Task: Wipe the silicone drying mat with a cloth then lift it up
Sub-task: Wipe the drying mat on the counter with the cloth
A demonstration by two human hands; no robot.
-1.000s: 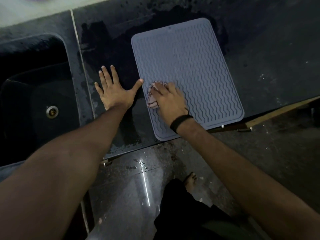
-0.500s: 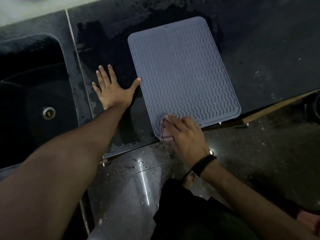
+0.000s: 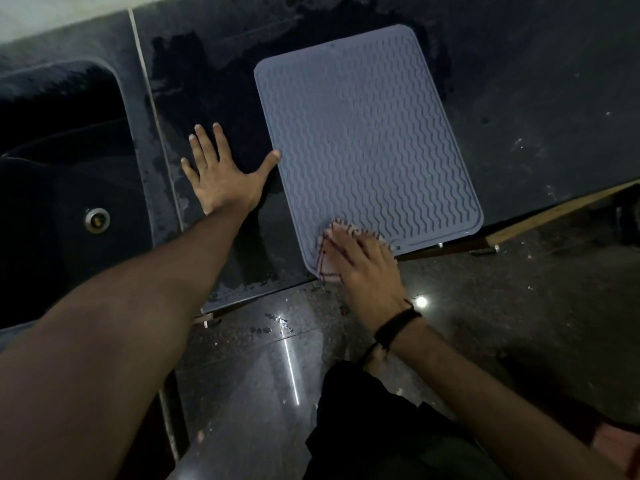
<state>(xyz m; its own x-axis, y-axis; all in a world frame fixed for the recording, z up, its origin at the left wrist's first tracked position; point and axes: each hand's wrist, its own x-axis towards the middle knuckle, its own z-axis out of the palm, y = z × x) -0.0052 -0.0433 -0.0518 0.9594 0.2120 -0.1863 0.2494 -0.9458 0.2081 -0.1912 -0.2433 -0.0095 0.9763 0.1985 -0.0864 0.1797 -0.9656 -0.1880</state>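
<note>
The left hand [image 3: 221, 178] lies spread flat on the dark wet stone counter [image 3: 519, 98], thumb touching the grey ribbed silicone mat [image 3: 363, 140]. The right hand [image 3: 363, 268] presses a pale cloth [image 3: 327, 266] flat on the mat's near corner. Wiping appears underway; lifting remains.

Your left hand [image 3: 221, 176] blocks the mat [image 3: 363, 140] on its left edge (thumb touching); bare counter [image 3: 536, 116] right, sink [image 3: 65, 168] far left.
</note>
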